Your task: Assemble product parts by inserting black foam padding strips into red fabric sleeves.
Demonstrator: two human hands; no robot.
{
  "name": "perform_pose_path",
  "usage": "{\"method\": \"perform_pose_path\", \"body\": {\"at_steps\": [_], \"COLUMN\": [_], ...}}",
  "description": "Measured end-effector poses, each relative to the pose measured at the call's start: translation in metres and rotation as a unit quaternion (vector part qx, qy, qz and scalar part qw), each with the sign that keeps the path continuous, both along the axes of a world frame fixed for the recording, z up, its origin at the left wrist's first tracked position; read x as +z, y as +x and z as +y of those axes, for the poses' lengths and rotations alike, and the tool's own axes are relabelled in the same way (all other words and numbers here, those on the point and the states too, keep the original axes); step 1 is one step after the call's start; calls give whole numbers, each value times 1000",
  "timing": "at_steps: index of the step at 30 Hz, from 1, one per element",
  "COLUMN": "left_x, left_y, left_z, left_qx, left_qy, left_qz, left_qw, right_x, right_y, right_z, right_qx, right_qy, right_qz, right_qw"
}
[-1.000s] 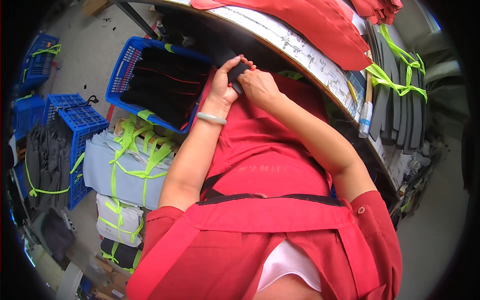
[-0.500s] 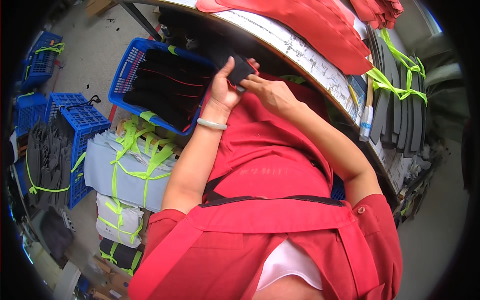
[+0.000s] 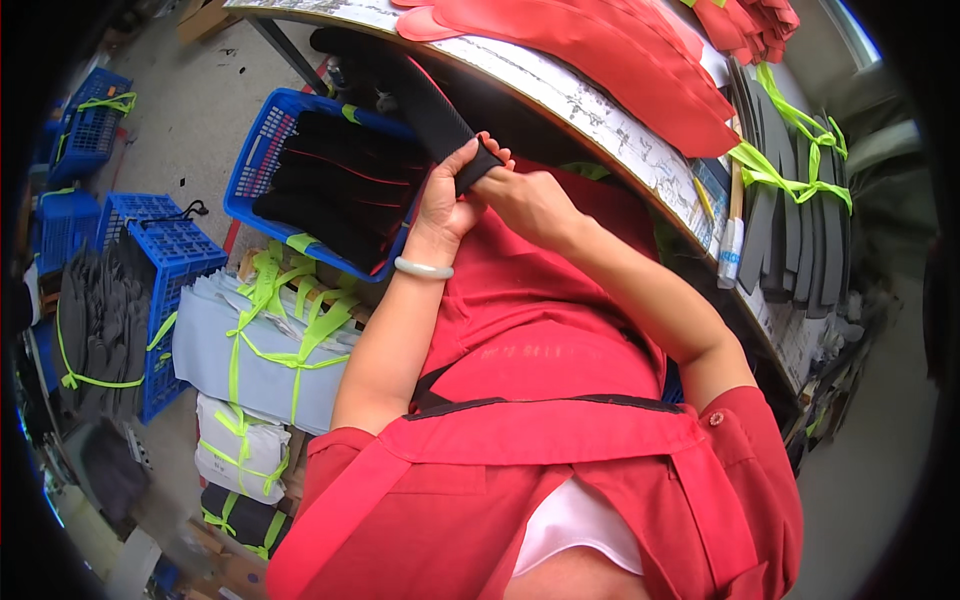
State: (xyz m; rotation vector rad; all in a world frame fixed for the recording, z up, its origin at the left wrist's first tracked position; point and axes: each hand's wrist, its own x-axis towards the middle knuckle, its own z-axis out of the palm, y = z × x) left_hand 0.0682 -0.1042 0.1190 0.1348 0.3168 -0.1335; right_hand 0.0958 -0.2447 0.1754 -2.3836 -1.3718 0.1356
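Note:
A long black ribbed fabric strip (image 3: 432, 108) with a thin red edge runs from my hands up toward the far left, under the table. My left hand (image 3: 446, 200), a pale bangle on its wrist, is wrapped round the strip's near end. My right hand (image 3: 535, 205) is closed against that same end, its fingertips hidden, so I cannot tell whether they are on it or inside it. Just left of my hands is a blue plastic basket (image 3: 236, 196) filled with similar black pieces (image 3: 340, 185), some edged in red.
A worn white table (image 3: 610, 120) curves along the right, carrying red cut pieces (image 3: 590, 60), a tied bundle of grey strips (image 3: 790, 210) and a yellow pencil (image 3: 704, 198). Left of me are tied pale-blue sheets (image 3: 260, 345), a white package (image 3: 240, 450) and more blue crates (image 3: 165, 245).
The black strip now reaches farther up and left, its length stretched out and its end turned in my hands. My right hand has moved slightly, fingers now more curled at the strip's end.

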Motion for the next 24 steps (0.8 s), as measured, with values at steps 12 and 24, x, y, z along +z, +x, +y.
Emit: {"method": "perform_pose_path", "body": {"at_steps": [12,24], "left_x": [64,58], "left_y": [-65,-93], "left_z": [-4,-29], "left_qx": [-194,-361], "left_qy": [55,98], "left_qz": [-71,-209], "left_qw": [977,903], "right_x": [54,82], "right_y": [36,128], "right_z": [24,7], "right_qx": [-84,-294], "right_qy": [208,334], "right_qz": [691,506], "right_qw": [687,739]}}
